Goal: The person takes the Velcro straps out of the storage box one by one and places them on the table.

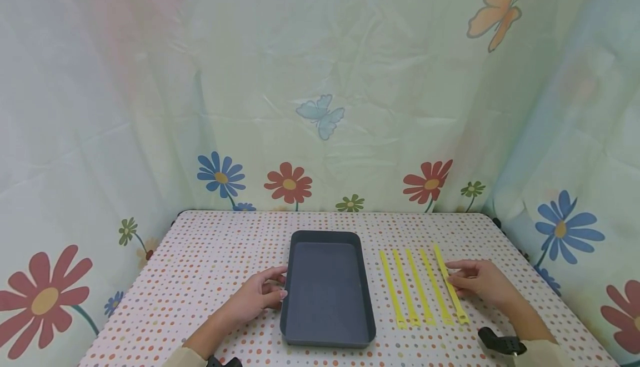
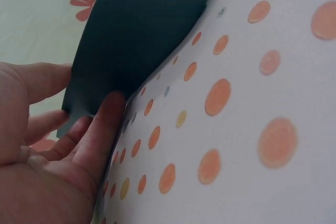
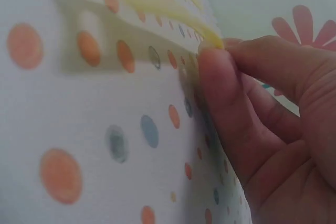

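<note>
A dark grey rectangular tray (image 1: pixel 327 295) lies on the dotted tabletop. My left hand (image 1: pixel 257 295) rests at its left side; in the left wrist view, fingertips and thumb touch the outside of the tray wall (image 2: pixel 142 30), not wrapped round it. To the right of the tray, several yellow strap-like strips (image 1: pixel 391 289), each with a slotted wider end towards me, lie side by side. With thumb and index finger, my right hand (image 1: pixel 480 281) pinches the rightmost yellow strip (image 1: pixel 451 289). The right wrist view shows this strip (image 3: pixel 173 14) lifted off the surface, casting a shadow.
The white tabletop (image 1: pixel 230 245) has coloured dots. Behind it and on both sides hangs a pale curtain (image 1: pixel 380 78) printed with flowers and butterflies. Black wrist devices (image 1: pixel 501 342) sit near both sleeves.
</note>
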